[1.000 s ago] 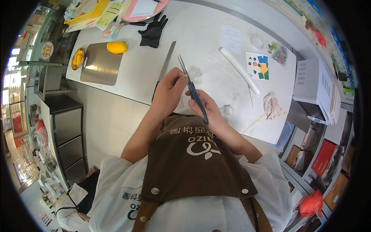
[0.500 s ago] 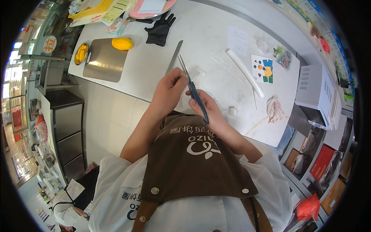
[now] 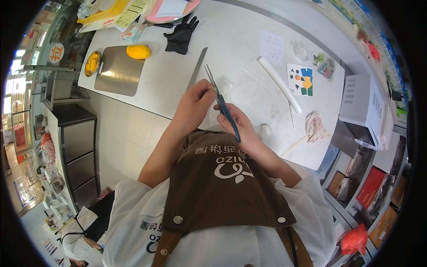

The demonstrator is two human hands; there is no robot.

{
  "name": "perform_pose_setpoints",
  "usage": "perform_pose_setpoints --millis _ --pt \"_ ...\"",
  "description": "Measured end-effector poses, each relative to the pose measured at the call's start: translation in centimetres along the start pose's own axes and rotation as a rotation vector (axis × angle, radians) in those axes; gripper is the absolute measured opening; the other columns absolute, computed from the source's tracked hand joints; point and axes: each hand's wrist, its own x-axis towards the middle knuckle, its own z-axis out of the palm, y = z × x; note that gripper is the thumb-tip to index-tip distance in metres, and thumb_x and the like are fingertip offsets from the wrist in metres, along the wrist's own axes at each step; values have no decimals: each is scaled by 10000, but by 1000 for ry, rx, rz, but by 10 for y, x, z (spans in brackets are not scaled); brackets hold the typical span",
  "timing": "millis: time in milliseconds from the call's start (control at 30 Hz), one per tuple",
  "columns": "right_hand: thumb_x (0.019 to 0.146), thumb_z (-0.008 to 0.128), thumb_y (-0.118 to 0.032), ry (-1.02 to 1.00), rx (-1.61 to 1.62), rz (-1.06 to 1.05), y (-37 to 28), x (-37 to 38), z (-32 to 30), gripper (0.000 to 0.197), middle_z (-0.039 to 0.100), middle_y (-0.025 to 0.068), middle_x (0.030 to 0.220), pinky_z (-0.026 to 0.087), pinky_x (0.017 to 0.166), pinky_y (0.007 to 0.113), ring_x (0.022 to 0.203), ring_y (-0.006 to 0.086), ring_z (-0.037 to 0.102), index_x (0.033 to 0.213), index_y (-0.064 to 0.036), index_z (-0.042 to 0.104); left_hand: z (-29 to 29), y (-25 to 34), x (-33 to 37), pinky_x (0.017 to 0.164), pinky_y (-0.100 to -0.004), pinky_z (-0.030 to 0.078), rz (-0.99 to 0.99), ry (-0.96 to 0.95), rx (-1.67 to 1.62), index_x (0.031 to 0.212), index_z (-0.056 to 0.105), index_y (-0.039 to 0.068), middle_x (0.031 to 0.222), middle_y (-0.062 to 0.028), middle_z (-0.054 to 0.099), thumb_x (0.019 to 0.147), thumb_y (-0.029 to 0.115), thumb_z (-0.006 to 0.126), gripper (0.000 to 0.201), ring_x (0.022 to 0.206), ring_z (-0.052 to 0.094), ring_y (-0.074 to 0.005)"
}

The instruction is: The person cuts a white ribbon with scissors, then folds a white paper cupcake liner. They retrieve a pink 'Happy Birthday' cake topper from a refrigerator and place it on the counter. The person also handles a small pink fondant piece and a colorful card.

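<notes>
Scissors [image 3: 223, 107] with blue handles sit closed in right hand [image 3: 238, 124], fingers curled round handles, blades pointing up and away over white worktop [image 3: 169, 84]. Left hand [image 3: 193, 104] just beside, fingers pinched near the blades; what it grips is too small to tell. Long knife [image 3: 196, 69] lies on worktop beyond left hand. Farther out: black glove [image 3: 180, 35], steel tray [image 3: 118, 71] with yellow fruit [image 3: 138, 51], white tube [image 3: 279, 83], colourful card [image 3: 300, 80].

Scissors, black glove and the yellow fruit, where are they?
scissors [image 3: 224, 109], head view, on the blue blade near the right hand.
black glove [image 3: 180, 35], head view, on its palm.
yellow fruit [image 3: 138, 51], head view, on its middle.
</notes>
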Motion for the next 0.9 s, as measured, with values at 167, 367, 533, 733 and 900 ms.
perform_pose_setpoints --millis 167,367,533,733,900 --pt "974 645 -230 1 51 -7 2 -2 -3 327 481 -73 840 328 656 187 756 13 423 1204 -19 547 2 2 1 637 -235 362 -31 -31 9 859 545 29 745 35 478 952 123 548 132 720 418 -52" --pt "972 647 -221 5 -35 -15 -1 -5 -4 321 490 -67 861 331 666 186 770 17 426 1200 -18 547 5 5 0 667 -235 372 -60 -46 -36 858 544 29 760 35 482 949 118 548 127 748 429 -56" --pt "968 652 -206 11 79 -1 2 -5 -5 319 499 -65 870 340 672 186 779 20 434 1198 -12 547 5 5 0 688 -229 381 -72 -71 -26 869 549 29 778 33 496 956 112 537 121 764 439 -56" --pt "963 659 -205 13 -6 -5 3 -5 -7 326 503 -65 864 347 674 187 778 21 441 1199 -10 546 3 4 -1 706 -212 386 -68 -93 11 893 561 31 809 37 515 970 103 524 112 782 446 -46" --pt "962 659 -214 -6 -5 -8 -1 -6 -6 331 490 -71 838 336 653 188 750 17 427 1203 -16 547 2 6 -2 716 -209 383 -78 -93 -24 898 567 34 816 36 523 966 114 529 112 794 449 -44"
